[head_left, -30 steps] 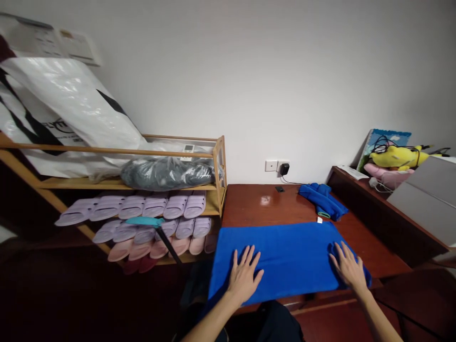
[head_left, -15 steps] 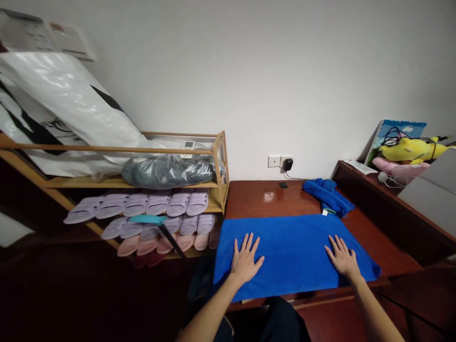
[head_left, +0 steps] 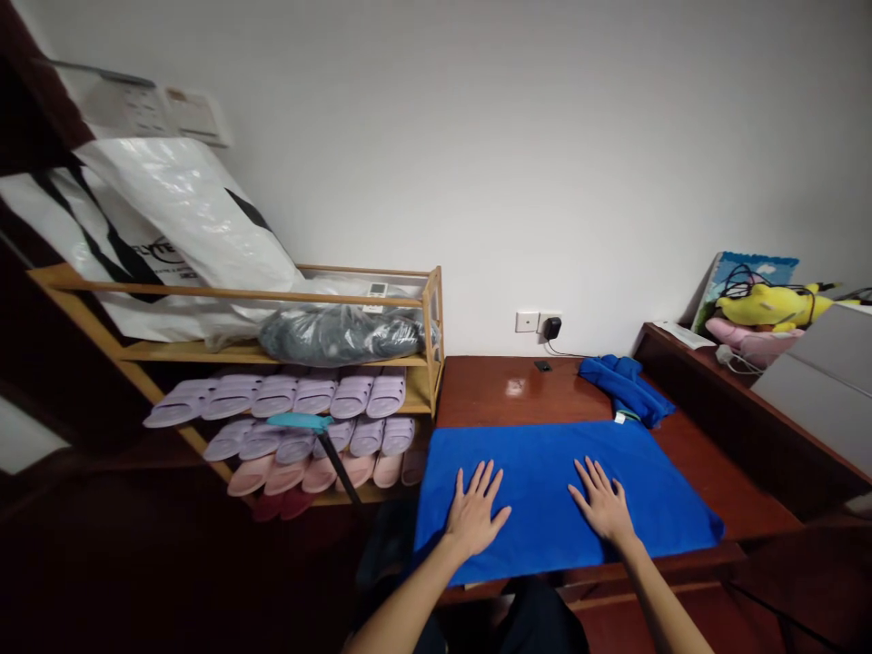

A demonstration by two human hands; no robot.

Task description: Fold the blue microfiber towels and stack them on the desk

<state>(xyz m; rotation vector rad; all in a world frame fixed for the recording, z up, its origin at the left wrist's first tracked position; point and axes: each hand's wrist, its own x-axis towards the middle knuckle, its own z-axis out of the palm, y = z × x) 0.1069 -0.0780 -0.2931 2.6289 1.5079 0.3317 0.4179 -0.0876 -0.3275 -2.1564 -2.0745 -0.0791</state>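
Cloth (head_left: 538,509): spread on the front part of the desk (head_left: 477,391), beneath both hands.
Desk: brown, glossy wood, set against a pale wall (head_left: 477,182); a bright reflection is seen near its back.
Wall: fitted with a white socket (head_left: 527,322); beside it a black plug (head_left: 552,329) is inserted, its thin cord led along the desk's back.
Rack (head_left: 436,336): wooden, stood left of the desk, loaded with a white bag (head_left: 211,218) above and rows of lilac and pink slippers (head_left: 317,397) below.
Cabinet (head_left: 658,338): raised at the desk's right, topped by a yellow plush (head_left: 767,306).
Look: plain, bright blue, laid nearly smooth; the front right corner is slightly rumpled.
Left hand (head_left: 475,515): laid palm down on the cloth's left half, fingers spread, nothing gripped.
Right hand (head_left: 603,506): laid likewise right of the middle, grip released, well apart from the left.
Edges: the left side is lined up near the desk's left edge; the front is brought to about the desk's front edge.
Room: a strip of wood is seen between cloth and wall, partly taken up by a crumpled blue bundle (head_left: 630,391); another is seen towards the cabinet.
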